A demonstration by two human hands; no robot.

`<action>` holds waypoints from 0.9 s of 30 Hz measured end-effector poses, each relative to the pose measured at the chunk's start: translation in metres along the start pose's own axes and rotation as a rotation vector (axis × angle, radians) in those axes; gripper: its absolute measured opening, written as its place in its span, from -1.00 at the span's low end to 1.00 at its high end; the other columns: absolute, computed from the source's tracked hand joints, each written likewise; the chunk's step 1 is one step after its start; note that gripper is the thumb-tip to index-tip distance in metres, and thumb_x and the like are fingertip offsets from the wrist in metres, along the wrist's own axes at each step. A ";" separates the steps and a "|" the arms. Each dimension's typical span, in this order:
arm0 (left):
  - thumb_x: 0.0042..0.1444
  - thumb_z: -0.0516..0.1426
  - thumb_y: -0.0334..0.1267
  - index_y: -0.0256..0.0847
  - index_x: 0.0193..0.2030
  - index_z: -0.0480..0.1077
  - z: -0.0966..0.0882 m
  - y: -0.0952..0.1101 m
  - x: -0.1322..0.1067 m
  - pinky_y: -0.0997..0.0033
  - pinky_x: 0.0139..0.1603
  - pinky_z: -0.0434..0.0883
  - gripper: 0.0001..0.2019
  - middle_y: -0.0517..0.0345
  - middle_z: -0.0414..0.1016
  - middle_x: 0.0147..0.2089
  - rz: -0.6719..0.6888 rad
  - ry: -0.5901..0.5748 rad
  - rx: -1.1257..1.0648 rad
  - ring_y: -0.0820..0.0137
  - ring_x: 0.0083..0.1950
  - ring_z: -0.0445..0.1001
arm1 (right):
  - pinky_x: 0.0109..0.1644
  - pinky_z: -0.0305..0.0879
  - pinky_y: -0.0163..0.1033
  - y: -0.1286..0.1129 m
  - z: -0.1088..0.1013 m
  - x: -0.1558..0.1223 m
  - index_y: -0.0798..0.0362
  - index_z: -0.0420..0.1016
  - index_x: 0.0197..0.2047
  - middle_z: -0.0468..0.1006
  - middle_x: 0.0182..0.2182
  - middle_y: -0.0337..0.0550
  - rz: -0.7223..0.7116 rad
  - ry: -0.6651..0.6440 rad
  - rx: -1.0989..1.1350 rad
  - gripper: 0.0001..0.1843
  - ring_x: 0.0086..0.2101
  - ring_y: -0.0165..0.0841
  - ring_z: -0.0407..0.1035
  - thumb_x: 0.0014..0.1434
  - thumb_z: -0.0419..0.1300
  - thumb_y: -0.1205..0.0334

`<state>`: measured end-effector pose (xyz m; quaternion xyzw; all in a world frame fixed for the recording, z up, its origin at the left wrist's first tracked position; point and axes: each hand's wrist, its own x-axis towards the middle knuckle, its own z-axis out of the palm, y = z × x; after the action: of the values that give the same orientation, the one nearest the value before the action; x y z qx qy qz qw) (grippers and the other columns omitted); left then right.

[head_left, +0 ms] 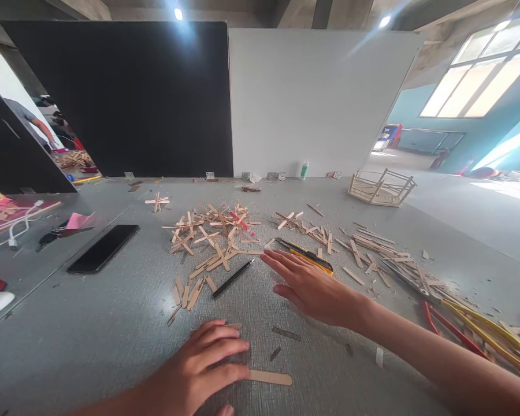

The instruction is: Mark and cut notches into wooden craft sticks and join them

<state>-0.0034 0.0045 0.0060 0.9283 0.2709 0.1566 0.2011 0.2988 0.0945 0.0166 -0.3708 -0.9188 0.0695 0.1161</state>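
My left hand (pixel 214 361) lies low over the grey table, fingers stretched out and a little apart. Its index fingertip meets the end of a wooden craft stick (pixel 271 378); whether it presses on the stick I cannot tell. Another stick's tip (pixel 234 326) shows by the far fingers. My right hand (pixel 303 283) is flat with its fingers extended, nothing gripped. Just beyond it lies a yellow and black utility knife (pixel 307 254). Left of its fingertips rests a black pen (pixel 233 278). Ahead, a loose pile of craft sticks (pixel 219 222) includes several crossed into stars.
A black phone (pixel 104 248) and a white cable (pixel 13 234) lie on the left. At right are long-handled cutters (pixel 437 300) among scattered sticks. A small stick-built frame (pixel 383 188) and a glue bottle (pixel 304 170) stand near the upright panels (pixel 320 98). Another person's arm (pixel 43 130) shows far left.
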 end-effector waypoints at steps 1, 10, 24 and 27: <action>0.14 0.24 -0.44 -0.01 0.24 0.44 0.001 -0.001 0.000 -0.01 0.47 0.29 -0.48 0.10 0.51 0.31 0.001 0.003 0.000 0.12 0.39 0.39 | 0.48 0.11 0.16 0.000 0.000 0.002 0.14 0.04 0.54 0.14 0.48 0.14 0.005 -0.007 0.021 -0.39 0.45 -0.10 0.03 0.52 0.02 0.19; 0.11 0.19 -0.50 -0.07 0.29 0.34 0.006 0.001 0.000 0.08 0.43 0.36 -0.41 0.07 0.55 0.25 -0.018 0.077 -0.018 0.16 0.36 0.43 | 0.44 0.18 0.13 -0.005 0.012 0.019 0.13 0.11 0.51 0.36 0.37 0.11 -0.141 -0.007 0.047 -0.43 0.38 -0.12 0.17 0.49 0.02 0.33; 0.08 0.17 -0.51 -0.18 0.30 0.28 0.005 0.002 0.000 0.15 0.41 0.39 -0.40 -0.03 0.52 0.27 0.001 0.134 0.016 0.17 0.37 0.43 | -0.03 0.46 -0.11 -0.007 0.016 0.020 0.24 0.34 0.30 0.59 -0.12 0.03 -0.185 0.104 -0.310 -0.60 -0.12 -0.21 0.46 0.43 0.10 0.46; 0.11 0.17 -0.49 -0.21 0.27 0.32 0.006 0.000 0.001 0.16 0.39 0.41 -0.45 -0.04 0.55 0.23 0.021 0.148 0.005 0.18 0.35 0.45 | -0.16 0.39 -0.11 -0.004 0.018 0.018 0.18 0.52 0.04 0.56 -0.22 -0.01 -0.193 0.098 -0.391 -0.76 -0.24 -0.21 0.44 0.39 0.11 0.52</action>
<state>0.0000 0.0039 0.0013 0.9174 0.2757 0.2262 0.1766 0.2789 0.1038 0.0029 -0.2993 -0.9393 -0.1396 0.0926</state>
